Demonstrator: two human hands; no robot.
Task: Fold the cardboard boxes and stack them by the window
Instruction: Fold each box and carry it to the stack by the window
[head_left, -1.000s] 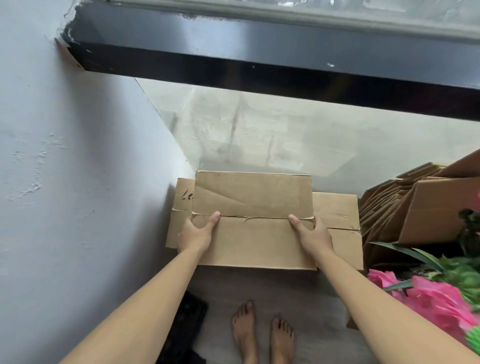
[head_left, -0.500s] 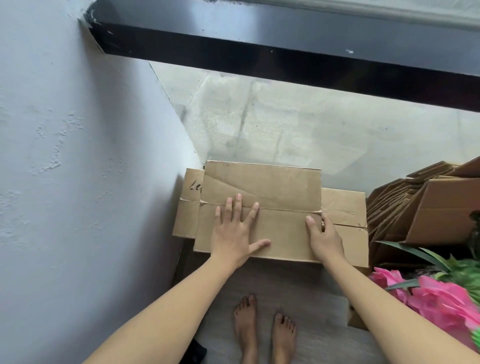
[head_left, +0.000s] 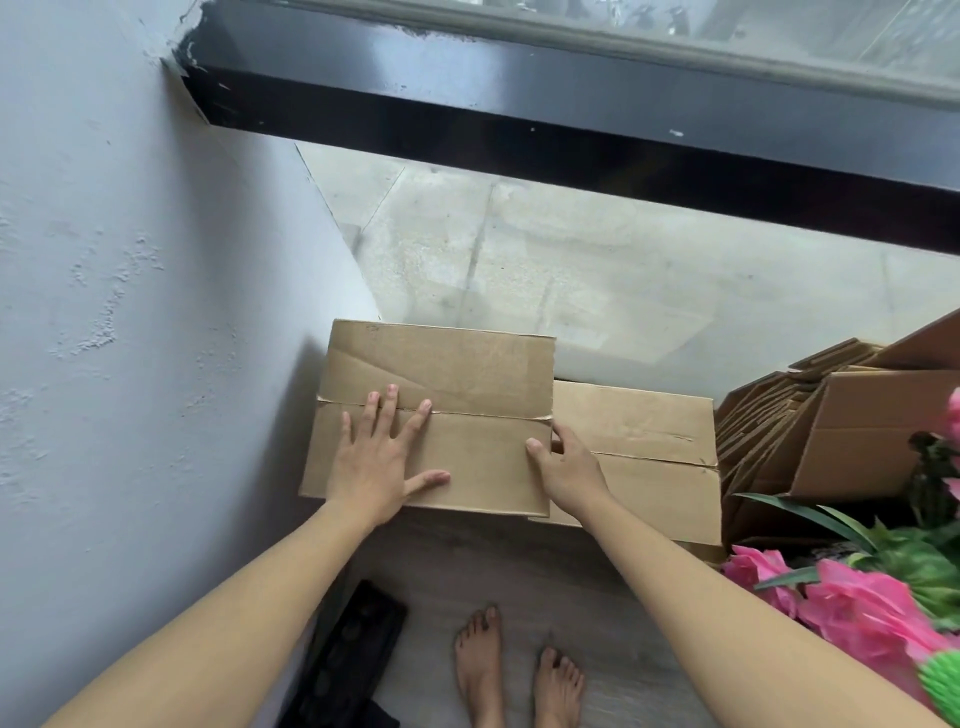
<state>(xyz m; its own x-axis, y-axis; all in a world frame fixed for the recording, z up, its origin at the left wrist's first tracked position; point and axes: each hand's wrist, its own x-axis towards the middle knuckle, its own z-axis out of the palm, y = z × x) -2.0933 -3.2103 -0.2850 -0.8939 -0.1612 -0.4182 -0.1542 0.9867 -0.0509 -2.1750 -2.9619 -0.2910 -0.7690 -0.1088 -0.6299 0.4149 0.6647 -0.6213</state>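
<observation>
The left hand lay flat on the top cardboard box, fingers straight and spread, the fingertips reaching the seam between the two closed flaps and the thumb stretched out toward the right hand. That right hand held the box's right edge, its thumb on the top face and its fingers curled down over the side, where they were partly hidden. The top box sat under both palms, overlapping a lower cardboard box that stuck out to the right of the right hand, its own flap seam showing. Both boxes stood against the glass of the window, just beyond the fingertips, with the dark window frame farther off. The grey wall rose close to the left of the left hand. Well to the right of the right hand leaned a stack of flattened cardboard, and nearer the person's right forearm lay pink artificial flowers. Below the arms, two bare feet stood on the wooden floor.
</observation>
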